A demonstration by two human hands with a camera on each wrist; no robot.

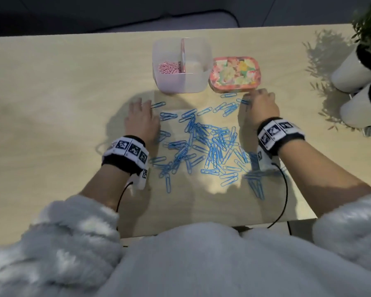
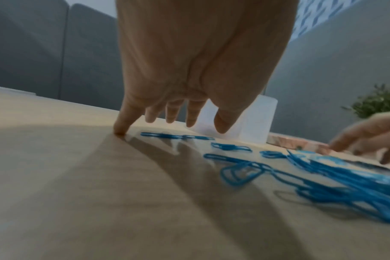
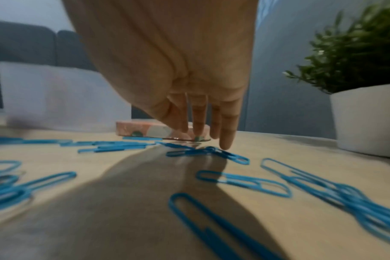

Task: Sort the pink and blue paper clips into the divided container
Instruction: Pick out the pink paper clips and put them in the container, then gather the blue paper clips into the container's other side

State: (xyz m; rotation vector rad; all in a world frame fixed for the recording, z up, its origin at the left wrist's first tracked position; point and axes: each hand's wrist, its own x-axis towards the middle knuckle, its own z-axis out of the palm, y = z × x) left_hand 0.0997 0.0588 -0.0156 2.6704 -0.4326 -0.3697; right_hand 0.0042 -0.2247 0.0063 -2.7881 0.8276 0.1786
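Several blue paper clips (image 1: pixel 204 144) lie scattered over the wooden table between my hands. A clear divided container (image 1: pixel 181 65) stands at the back; its left compartment holds pink paper clips (image 1: pixel 169 67), its right one looks bare. My left hand (image 1: pixel 140 116) rests at the pile's left edge with straight fingers; in the left wrist view its little finger (image 2: pixel 120 128) touches the table beside a blue clip (image 2: pixel 158 135). My right hand (image 1: pixel 260 106) reaches down at the pile's right edge, its straight fingertips (image 3: pixel 226 142) touching blue clips (image 3: pixel 209 152).
A flowered tin (image 1: pixel 234 73) sits right of the container, just beyond my right hand. Two white pots with green plants (image 1: pixel 356 67) stand at the table's right side. The table's front edge (image 1: pixel 223 224) runs close to my body.
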